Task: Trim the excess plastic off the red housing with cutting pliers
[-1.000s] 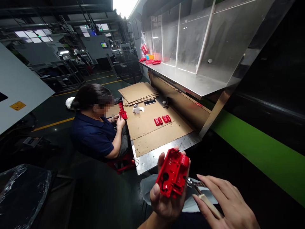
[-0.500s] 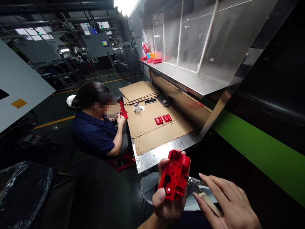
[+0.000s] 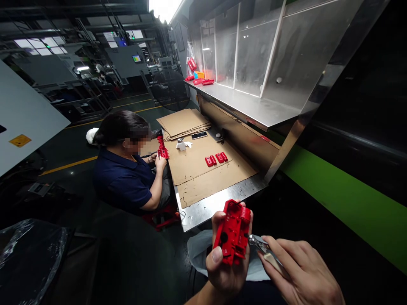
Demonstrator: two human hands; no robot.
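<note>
Just off the near corner of the steel bench, below its front edge, the left hand holds a red housing upright. The thumb is pressed on the near face and the fingertips are curled over the far top edge, so the fingers are clamped on it. The right hand, further right of that corner, has its fingers closed around the pale handle of a cutter. The cutter's metal tip meets the housing's right edge. Open air lies between the housing and the bench's front lip, and dark floor to the left of it. A cardboard sheet covers most of the benchtop, leaving a bare steel strip along the near edge. Small red parts lie mid-bench, well apart from the hands. A seated person works at the bench's left edge, with a red piece in hand. A steel shelf overhangs the bench's right side.
</note>
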